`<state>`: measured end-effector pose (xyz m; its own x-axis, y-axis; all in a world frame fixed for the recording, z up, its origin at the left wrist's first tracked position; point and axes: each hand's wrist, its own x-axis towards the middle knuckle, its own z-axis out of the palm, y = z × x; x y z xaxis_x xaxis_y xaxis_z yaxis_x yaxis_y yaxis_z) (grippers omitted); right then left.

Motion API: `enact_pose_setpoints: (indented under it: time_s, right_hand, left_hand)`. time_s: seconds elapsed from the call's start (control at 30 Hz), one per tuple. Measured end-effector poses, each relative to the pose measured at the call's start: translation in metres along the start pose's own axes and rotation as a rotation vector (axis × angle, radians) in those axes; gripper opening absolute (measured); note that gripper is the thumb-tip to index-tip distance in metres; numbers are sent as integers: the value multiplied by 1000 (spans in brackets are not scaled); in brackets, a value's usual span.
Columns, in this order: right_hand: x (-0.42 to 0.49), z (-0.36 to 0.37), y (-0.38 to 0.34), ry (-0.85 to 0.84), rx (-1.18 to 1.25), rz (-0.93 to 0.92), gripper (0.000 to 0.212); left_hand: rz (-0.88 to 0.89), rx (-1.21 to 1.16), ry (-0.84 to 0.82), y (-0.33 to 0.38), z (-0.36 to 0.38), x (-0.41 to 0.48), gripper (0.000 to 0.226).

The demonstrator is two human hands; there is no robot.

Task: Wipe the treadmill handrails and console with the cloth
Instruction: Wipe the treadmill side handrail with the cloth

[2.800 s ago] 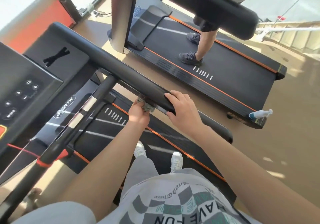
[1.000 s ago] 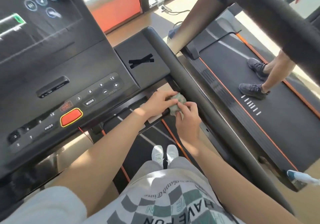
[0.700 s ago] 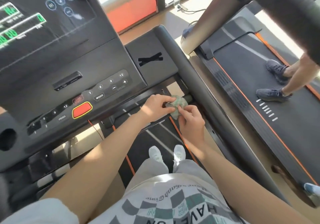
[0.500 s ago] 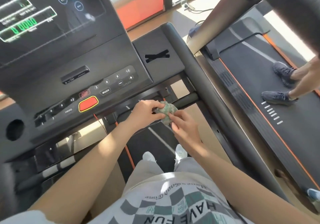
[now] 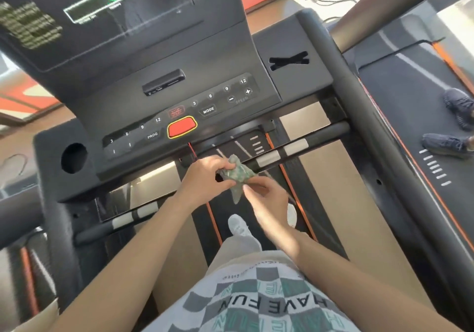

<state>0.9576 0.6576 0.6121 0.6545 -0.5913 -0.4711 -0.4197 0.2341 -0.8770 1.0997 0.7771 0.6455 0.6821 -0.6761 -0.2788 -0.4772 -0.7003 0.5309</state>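
A small crumpled green-grey cloth [image 5: 238,175] hangs in the air just below the treadmill console [image 5: 164,70]. My left hand [image 5: 205,177] grips its upper left part. My right hand [image 5: 266,198] pinches its lower right edge from below. Both hands are in front of the black cross grip bar [image 5: 320,136] with silver sensor bands. The right handrail [image 5: 364,116] runs diagonally to the right of the console. The left handrail [image 5: 15,218] shows at the far left edge. Neither hand touches the console or a rail.
The console carries a red stop button [image 5: 181,127], number keys and a lit screen [image 5: 107,0]. A cup hole [image 5: 73,157] sits at the console's left. A second treadmill [image 5: 415,80] stands to the right, with another person's dark shoes [image 5: 446,145] on its belt.
My hands and the cloth have moved left, away from the right handrail to the middle below the console. The view has swung left, bringing the whole console in.
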Motion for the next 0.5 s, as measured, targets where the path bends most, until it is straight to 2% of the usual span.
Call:
enact_pose_setpoints:
  time_s: [0.13, 0.17, 0.23, 0.37, 0.5]
  right_hand:
    - [-9, 28, -6, 15, 534, 338, 18]
    - [-10, 34, -7, 22, 607, 390, 20]
    - [-11, 42, -8, 21, 653, 453, 19]
    - [-11, 51, -6, 6, 579, 463, 22]
    - [-11, 52, -2, -133, 613, 443, 28]
  left_hand:
    - [21, 58, 3, -11, -10, -9, 34]
    - [33, 72, 10, -14, -11, -11, 32]
    - [55, 79, 25, -21, -14, -15, 27]
    - [35, 58, 48, -33, -18, -22, 16]
    - [26, 41, 50, -31, -17, -21, 32]
